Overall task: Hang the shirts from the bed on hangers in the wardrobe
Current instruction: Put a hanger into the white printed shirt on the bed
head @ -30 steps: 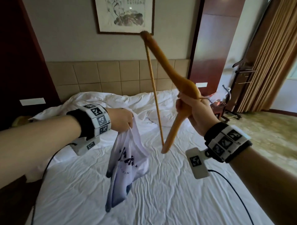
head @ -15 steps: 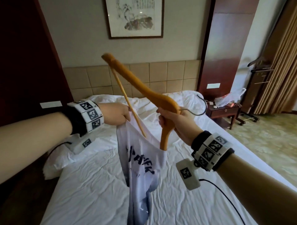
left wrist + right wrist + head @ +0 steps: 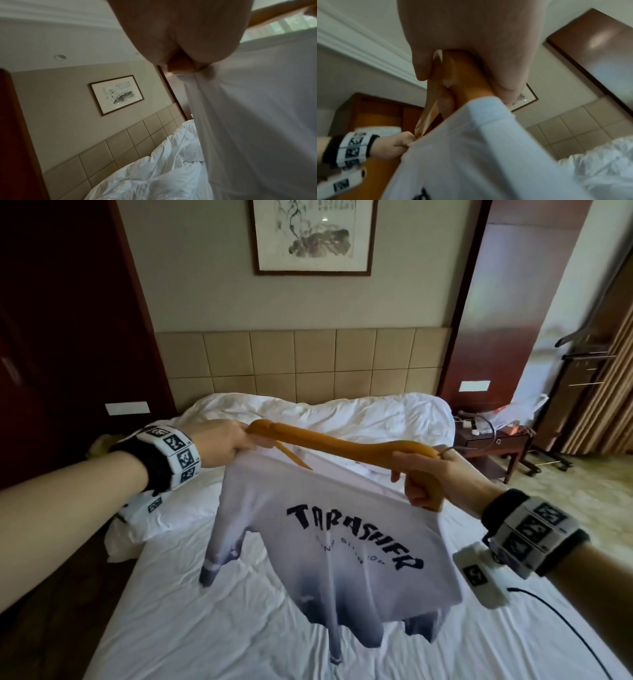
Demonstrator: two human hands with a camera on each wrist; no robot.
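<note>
Right hand (image 3: pixel 428 477) is wrapped round the middle of the wooden hanger (image 3: pixel 335 441) near the hook, holding it roughly level over the bed (image 3: pixel 212 628) so the shirt (image 3: pixel 329 546) can slide on. Left hand (image 3: pixel 222 441) pinches the shirt's edge right at the hanger's far tip, prob to stretch the opening over it. Hanger's smooth, curved, amber wood w/ a thin crossbar; shirt is soft white cotton (dark print, greyish fade at the hem), hanging limp.
</note>
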